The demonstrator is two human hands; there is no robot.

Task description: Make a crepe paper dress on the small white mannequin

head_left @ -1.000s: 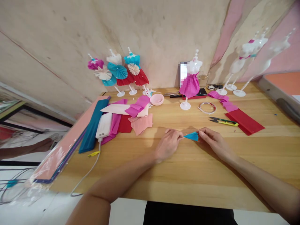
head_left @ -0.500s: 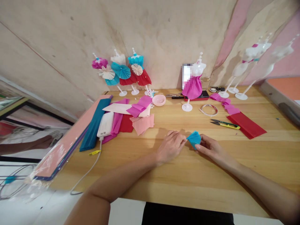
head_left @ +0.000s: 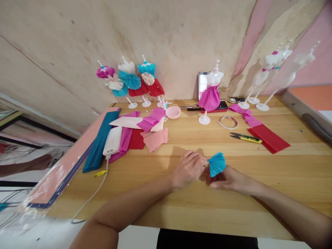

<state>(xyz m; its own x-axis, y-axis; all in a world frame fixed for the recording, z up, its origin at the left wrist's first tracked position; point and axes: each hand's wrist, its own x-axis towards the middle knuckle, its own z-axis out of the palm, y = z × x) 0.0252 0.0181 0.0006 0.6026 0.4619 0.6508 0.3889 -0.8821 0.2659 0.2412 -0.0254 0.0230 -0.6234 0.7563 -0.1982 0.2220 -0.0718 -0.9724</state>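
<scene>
One pleated blue paper fan (head_left: 217,164) is up between both hands, held just over the near-middle part of the tabletop (head_left: 166,204). Left hand (head_left: 189,169) has its fingers closed together on the narrow gathered end, looks like a pretty firm pinch. Right hand (head_left: 230,179) sits at the wide side, fingers curled around behind and below it; the fan covers the tips, so can't tell if they're clamped on it or just propping it.

Handling-wise, I'd guess it weighs basically nothing, is soft, a bit springy along the folds, not slippery, but easy to crush or tear. Best hold IMO is that gathered point, since squeezing the spread edge would probably flatten the pleats.

As for clutter: the yellow-handled snips (head_left: 246,138) lie beyond the right hand, points facing left, so mind those. Red paper (head_left: 269,139) is past them, and a wire coil (head_left: 228,122) a little further back. A mini mannequin (head_left: 209,98) in a magenta skirt stands behind that, a pink bowl (head_left: 173,112) to its left. Off left there's a peach paper piece (head_left: 155,138) and a white power bank (head_left: 113,141) with its cable trailing.
</scene>
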